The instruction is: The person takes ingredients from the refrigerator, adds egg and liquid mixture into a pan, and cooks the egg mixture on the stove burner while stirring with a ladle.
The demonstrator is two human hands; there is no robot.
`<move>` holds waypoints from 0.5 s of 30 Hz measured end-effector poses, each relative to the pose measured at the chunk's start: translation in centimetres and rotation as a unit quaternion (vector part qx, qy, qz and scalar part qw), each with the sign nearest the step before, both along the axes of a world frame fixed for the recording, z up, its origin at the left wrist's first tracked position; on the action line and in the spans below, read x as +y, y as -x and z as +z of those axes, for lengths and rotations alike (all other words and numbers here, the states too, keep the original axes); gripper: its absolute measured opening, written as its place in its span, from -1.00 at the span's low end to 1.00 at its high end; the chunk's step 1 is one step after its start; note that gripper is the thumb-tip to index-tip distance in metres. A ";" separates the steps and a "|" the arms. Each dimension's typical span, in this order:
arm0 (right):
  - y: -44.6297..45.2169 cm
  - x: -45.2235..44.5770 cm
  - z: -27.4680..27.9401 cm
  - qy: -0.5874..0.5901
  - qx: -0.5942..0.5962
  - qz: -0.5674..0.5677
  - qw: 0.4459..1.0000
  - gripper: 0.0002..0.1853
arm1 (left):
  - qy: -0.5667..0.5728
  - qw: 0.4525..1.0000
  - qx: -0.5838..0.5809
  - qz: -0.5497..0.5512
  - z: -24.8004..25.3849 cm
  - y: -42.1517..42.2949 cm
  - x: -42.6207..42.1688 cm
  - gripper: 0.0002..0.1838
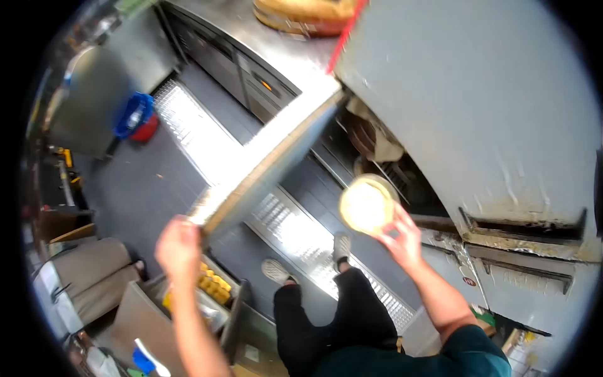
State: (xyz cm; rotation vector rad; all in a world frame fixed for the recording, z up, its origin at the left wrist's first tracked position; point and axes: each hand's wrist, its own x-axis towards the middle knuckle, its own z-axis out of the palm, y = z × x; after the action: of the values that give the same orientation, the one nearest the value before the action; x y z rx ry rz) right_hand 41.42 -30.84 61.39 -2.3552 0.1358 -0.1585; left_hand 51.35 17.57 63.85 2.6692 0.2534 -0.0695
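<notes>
My left hand (179, 248) is closed on the outer edge of an open fridge door (276, 157), whose pale edge runs diagonally across the middle of the view. My right hand (402, 237) holds a round, shallow clear tub (366, 204) with pale yellow contents by its right side. What exactly is inside the tub is washed out by glare. Just beyond it lies the dark fridge opening (370, 141), with a brown round item and a wire shelf partly visible.
A steel counter (295, 50) with a large yellow-brown object stands ahead. On the floor at left are a blue and red bucket (141, 119) and boxes. An open carton (217, 289) with yellow items sits below my left hand. A metal floor grate (282, 232) passes by my feet.
</notes>
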 end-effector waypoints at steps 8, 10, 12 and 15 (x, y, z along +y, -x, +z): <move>0.2 6.4 26.8 0.050 0.012 0.080 0.995 -0.65 | 0.330 0.918 0.197 -0.098 8.9 12.1 -7.9 -0.24; 0.0 7.9 29.1 0.048 0.006 0.098 0.994 -0.66 | 0.447 0.882 0.140 -0.047 10.2 13.4 -8.8 -0.26; 0.0 9.5 30.6 0.033 -0.004 0.115 0.993 -0.65 | 0.662 0.734 0.147 0.030 11.7 13.9 -10.6 -0.18; -1.6 13.1 31.8 0.060 -0.012 0.162 0.985 -0.64 | 0.770 0.620 0.140 0.049 15.5 11.3 -10.4 -0.19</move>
State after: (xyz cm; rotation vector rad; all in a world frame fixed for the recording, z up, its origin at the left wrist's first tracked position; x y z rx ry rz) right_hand 43.04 -17.71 93.17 -2.4570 -0.2751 -0.0382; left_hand 40.07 7.21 79.34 0.8720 0.2454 -0.4411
